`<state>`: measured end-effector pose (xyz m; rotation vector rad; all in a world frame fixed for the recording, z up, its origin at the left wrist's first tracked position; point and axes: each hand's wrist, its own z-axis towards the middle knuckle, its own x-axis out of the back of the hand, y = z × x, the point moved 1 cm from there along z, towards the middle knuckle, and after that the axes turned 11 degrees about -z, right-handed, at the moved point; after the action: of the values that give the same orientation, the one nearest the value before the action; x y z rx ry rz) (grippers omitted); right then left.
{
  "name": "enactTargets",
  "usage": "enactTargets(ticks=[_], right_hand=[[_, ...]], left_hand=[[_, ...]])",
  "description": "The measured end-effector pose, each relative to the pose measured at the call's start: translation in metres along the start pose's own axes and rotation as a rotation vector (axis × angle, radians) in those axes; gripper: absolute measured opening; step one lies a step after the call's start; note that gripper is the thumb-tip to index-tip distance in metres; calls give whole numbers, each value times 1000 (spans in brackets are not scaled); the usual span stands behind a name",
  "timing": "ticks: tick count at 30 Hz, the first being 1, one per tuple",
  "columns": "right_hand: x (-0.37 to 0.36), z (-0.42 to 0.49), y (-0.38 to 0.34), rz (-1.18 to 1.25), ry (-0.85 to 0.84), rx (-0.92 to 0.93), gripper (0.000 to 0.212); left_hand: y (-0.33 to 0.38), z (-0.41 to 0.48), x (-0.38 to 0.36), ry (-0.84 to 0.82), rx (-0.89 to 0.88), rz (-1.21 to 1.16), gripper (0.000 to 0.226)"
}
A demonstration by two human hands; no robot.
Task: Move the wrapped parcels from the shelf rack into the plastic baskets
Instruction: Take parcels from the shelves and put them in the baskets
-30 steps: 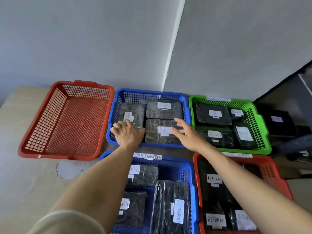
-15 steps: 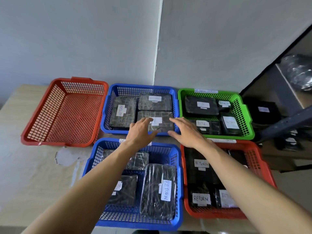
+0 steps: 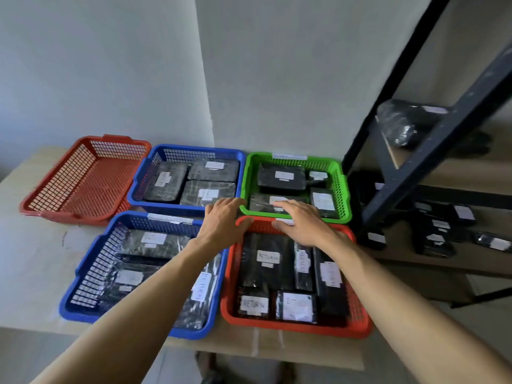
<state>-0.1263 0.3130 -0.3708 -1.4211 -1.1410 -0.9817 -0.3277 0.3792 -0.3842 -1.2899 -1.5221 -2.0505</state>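
- Pale grey walls meet in a corner behind your wooden table (image 3: 36,259), where five plastic baskets (image 3: 83,217) sit close together.
- Your left hand (image 3: 224,220) hovers flat, fingers loosely spread, gripping nothing, over the front red basket's (image 3: 291,327) far corner.
- Your right hand (image 3: 302,223) does likewise (palm down) where that basket meets the green basket (image 3: 342,189).
- Black wrapped parcels (image 3: 166,181) lie in four baskets; more lie on the shelf rack (image 3: 432,151) to your right.
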Motion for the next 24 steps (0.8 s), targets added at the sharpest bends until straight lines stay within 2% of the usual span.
enactTargets(ticks=[6, 11, 16, 24], right_hand=[[13, -48, 46, 15, 20, 2, 54], [13, -98, 94, 64, 70, -40, 54], [8, -158, 150, 131, 46, -162, 52], [-21, -236, 227, 213, -89, -318, 48]], left_hand=[[72, -19, -35, 69, -47, 22, 44], [129, -37, -75, -4, -82, 28, 49], [176, -55, -121, -80, -112, -59, 36], [235, -100, -194, -127, -67, -166, 47]])
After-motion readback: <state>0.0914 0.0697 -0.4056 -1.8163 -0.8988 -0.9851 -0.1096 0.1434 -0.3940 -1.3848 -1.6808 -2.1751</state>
